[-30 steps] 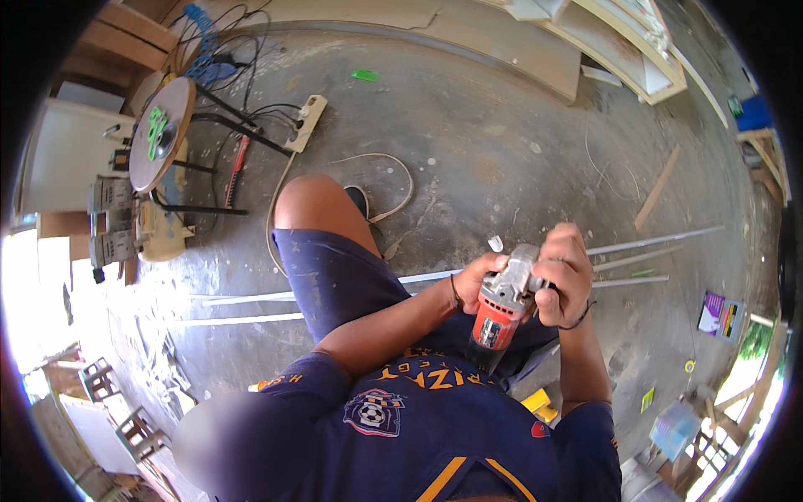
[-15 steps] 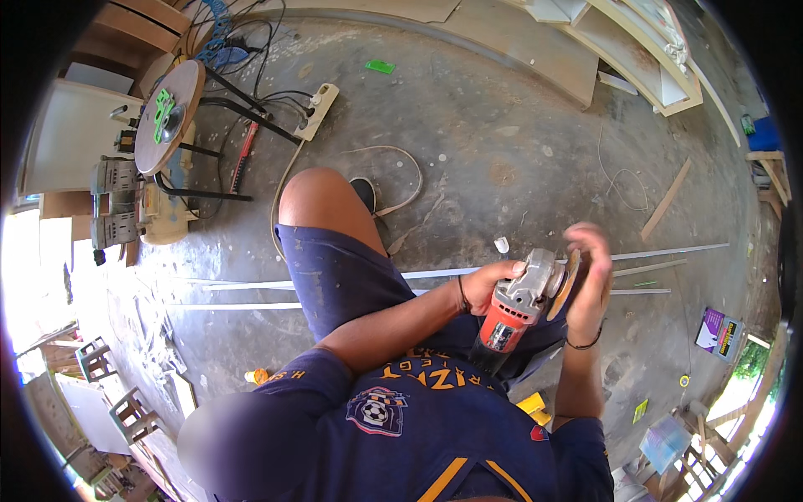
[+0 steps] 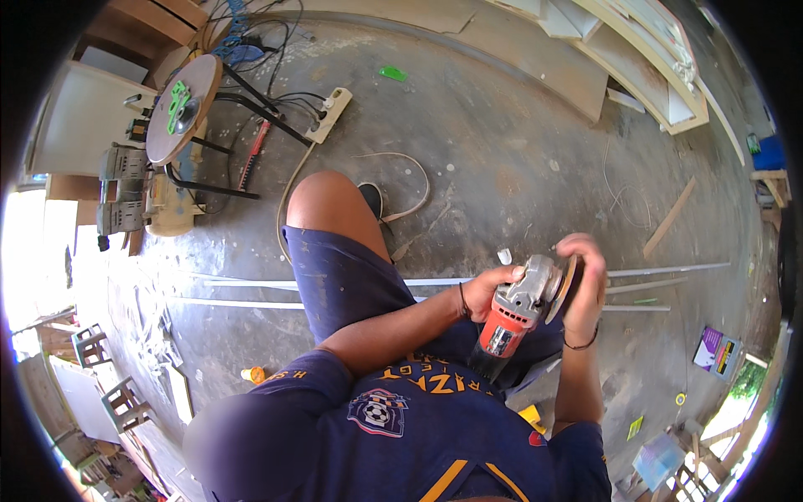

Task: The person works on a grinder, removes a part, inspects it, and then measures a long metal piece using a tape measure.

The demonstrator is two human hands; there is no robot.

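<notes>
Grinder (image 3: 503, 325) slants from near left to far right between the hands, left hand (image 3: 480, 294) clasping its head (image 3: 534, 280), disc (image 3: 561, 292) facing the nearer right hand (image 3: 588, 293), whose fingers curl by its far edge, grip unclear.

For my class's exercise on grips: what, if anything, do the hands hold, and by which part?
The left hand holds the angle grinder by its grey head; the right hand is at the disc, its grip unclear.
</notes>
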